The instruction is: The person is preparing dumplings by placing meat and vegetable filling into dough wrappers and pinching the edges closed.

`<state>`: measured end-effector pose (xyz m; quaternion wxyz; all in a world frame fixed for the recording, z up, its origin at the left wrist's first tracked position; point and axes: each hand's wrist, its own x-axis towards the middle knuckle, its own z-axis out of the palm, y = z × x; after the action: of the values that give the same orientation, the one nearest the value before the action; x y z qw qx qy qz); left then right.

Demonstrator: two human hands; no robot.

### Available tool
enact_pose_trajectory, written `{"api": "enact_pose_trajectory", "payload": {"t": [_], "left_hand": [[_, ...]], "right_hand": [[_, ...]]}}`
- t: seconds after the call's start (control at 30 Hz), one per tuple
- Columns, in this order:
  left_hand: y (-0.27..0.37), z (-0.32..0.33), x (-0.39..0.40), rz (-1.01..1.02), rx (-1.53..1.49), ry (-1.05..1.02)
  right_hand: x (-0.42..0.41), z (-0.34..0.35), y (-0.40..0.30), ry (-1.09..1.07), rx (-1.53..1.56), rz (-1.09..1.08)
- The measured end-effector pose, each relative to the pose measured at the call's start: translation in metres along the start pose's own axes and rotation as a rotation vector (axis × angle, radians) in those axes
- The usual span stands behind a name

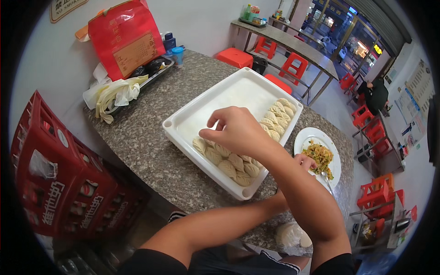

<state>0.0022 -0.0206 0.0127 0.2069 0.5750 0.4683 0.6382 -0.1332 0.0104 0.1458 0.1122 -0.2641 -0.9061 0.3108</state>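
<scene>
My right hand (233,125) hovers over the white plastic tray (209,99), thumb and fingers apart and nothing visible between them. Below it, pleated dumplings (227,168) lie in the tray's near part; more pleated dumplings (278,118) fill its right side. My right forearm crosses over my left one and partly hides my left hand (305,161), whose fingers show at the left rim of a white plate (335,151). What that hand holds is hidden. Chopped filling (319,156) and a metal spoon (326,180) are on the plate. Pale round dough wrappers (292,237) sit in clear plastic at the near edge.
A metal tray (156,74) with pale gloves (117,92) and a red paper bag (127,37) stands at the back left, beside a blue cup (177,55). Red crates (65,178) stand left of the stone-patterned table (144,137). Farther off are red stools (235,57) and a seated person (376,92).
</scene>
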Motion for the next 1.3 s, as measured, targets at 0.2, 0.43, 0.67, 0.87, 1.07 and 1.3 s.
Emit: {"api": "enact_pose_trajectory", "payload": {"t": [0.2, 0.43, 0.67, 0.87, 1.07, 1.3], "left_hand": [[0.004, -0.001, -0.001, -0.014, 0.016, -0.060], [0.007, -0.016, 0.002, -0.011, -0.016, -0.072], [0.016, -0.005, 0.002, -0.037, -0.135, -0.120], [0.036, -0.013, -0.006, -0.179, -0.106, -0.338], [0.036, -0.011, -0.012, -0.262, -0.178, -0.593], [0.037, -0.013, -0.011, -0.363, -0.231, -0.746]], "right_hand": [[-0.012, -0.003, 0.002, 0.062, 0.039, 0.074], [-0.065, -0.005, -0.006, 0.252, 0.033, -0.148], [-0.291, -0.004, 0.073, 0.848, 0.052, 0.190], [-0.384, 0.032, 0.085, 0.790, -0.297, 0.336], [-0.390, 0.036, 0.091, 0.757, -0.308, 0.339], [-0.401, 0.035, 0.099, 0.862, -0.080, 0.337]]}}
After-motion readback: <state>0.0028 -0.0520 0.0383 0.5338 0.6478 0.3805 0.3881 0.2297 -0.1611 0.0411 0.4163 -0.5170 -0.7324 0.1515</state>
